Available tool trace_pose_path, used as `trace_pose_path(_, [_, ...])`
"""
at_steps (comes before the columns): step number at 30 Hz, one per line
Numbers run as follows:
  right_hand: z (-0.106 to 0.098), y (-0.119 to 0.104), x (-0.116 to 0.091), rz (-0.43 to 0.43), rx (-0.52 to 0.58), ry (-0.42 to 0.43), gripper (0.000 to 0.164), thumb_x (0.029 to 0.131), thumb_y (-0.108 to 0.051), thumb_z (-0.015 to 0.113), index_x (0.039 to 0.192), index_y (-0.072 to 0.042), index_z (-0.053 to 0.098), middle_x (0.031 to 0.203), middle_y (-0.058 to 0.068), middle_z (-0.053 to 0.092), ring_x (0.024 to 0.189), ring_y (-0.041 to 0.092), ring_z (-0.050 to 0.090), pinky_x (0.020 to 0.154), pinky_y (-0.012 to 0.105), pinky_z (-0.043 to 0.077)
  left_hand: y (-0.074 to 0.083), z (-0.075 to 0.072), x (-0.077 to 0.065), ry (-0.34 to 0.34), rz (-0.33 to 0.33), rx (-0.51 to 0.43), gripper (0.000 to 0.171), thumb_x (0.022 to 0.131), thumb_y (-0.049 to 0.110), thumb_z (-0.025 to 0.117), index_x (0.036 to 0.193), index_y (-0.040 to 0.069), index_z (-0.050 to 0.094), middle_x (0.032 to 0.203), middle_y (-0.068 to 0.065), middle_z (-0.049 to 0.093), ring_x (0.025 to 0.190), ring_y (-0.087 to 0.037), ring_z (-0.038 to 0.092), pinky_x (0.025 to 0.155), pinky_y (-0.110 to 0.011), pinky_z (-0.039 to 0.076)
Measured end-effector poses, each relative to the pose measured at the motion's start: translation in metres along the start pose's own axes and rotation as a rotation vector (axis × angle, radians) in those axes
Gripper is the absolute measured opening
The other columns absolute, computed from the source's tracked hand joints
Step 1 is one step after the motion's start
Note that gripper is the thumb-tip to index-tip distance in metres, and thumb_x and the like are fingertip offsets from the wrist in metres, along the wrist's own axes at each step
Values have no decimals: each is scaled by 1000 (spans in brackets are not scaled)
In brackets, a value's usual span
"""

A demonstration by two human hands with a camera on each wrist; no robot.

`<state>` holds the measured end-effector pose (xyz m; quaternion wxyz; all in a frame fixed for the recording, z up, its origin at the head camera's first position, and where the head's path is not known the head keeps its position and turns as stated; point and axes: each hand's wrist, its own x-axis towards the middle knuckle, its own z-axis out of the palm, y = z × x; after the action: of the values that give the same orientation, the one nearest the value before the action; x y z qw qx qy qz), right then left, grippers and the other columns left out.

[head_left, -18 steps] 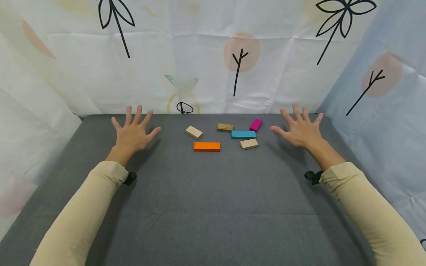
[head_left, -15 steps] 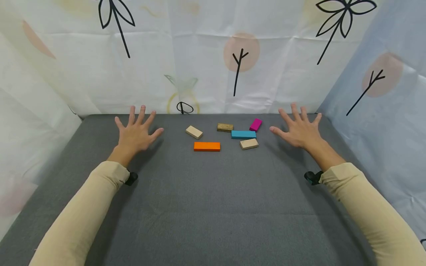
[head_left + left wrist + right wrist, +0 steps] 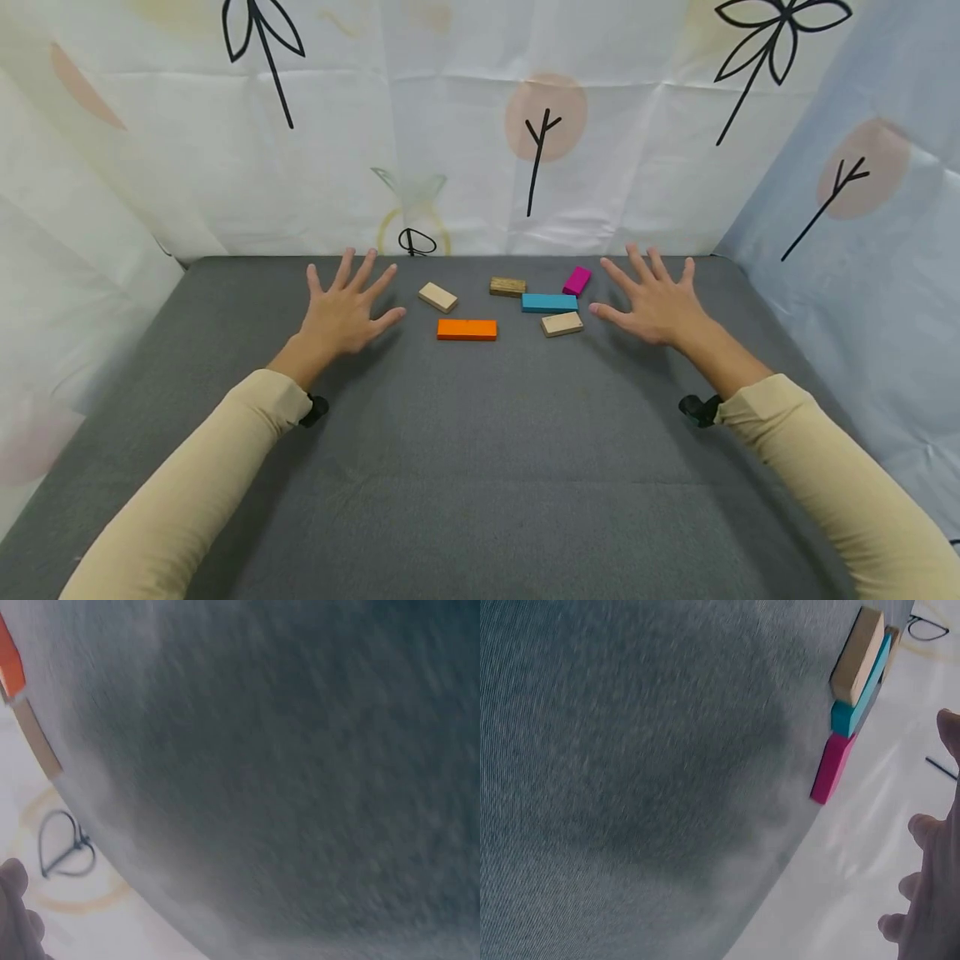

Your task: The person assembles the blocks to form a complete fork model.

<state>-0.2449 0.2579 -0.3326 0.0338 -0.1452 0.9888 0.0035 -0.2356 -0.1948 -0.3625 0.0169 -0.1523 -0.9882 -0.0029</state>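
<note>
In the head view my left hand hovers with fingers spread, left of a pale wooden block and an orange block. My right hand is likewise spread and holds nothing, just right of a second pale wooden block, a blue block and a magenta block. A brown wooden block lies behind, between the two groups. The right wrist view shows the magenta block at the blue block's end, with fingertips at the right edge.
All the blocks lie flat on a grey cloth-covered table, toward its far edge. A white printed curtain stands behind the table, with more curtain along the right side. A black strap device sits on the right wrist.
Both hands have moved inward toward the blocks, the left hand to the right and the right hand slightly to the left. The blocks have not moved.
</note>
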Motion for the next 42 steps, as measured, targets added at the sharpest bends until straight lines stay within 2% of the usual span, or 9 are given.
trace_pose_path(13, [10,-25,-8,-160,-62,-17,80,97,-65,43,161,-22,21,166,17,3,150,45,4,108,77,-1,43,1,-2,-44,156,-12,74,100,63,39,161,25,20,168,-7,3,153,-32,-4,109,-76,-1])
trace_pose_path(19, [16,-37,-13,-193,-14,-70,80,97,-64,45,161,-21,21,166,18,8,149,46,9,110,75,2,62,2,-3,-59,200,-14,72,100,62,40,160,26,23,168,-7,6,153,-32,1,110,-75,2])
trace_pose_path(23, [21,-43,-17,-228,10,-112,81,97,-64,45,161,-19,21,166,17,10,149,44,14,112,72,6,72,3,-4,-97,239,-22,72,100,62,41,160,27,23,167,-5,8,153,-31,3,110,-74,3])
trace_pose_path(28, [25,-48,-21,-276,11,-142,81,97,-63,47,160,-18,23,166,15,11,150,41,15,114,69,7,80,6,-7,-138,279,-19,70,101,60,43,160,27,25,167,-4,11,153,-28,6,111,-74,4])
trace_pose_path(33, [28,-51,-23,-310,12,-147,81,98,-61,47,160,-15,23,165,16,14,150,40,17,114,68,11,83,9,-8,-144,308,-31,70,100,60,43,159,26,27,167,-5,14,153,-28,11,111,-74,6])
trace_pose_path(42, [31,-51,-25,-357,72,-179,81,99,-53,53,160,-9,21,163,20,19,149,37,21,117,60,18,88,12,-11,-199,354,-49,69,102,58,43,159,24,27,164,-8,21,150,-27,23,112,-72,9])
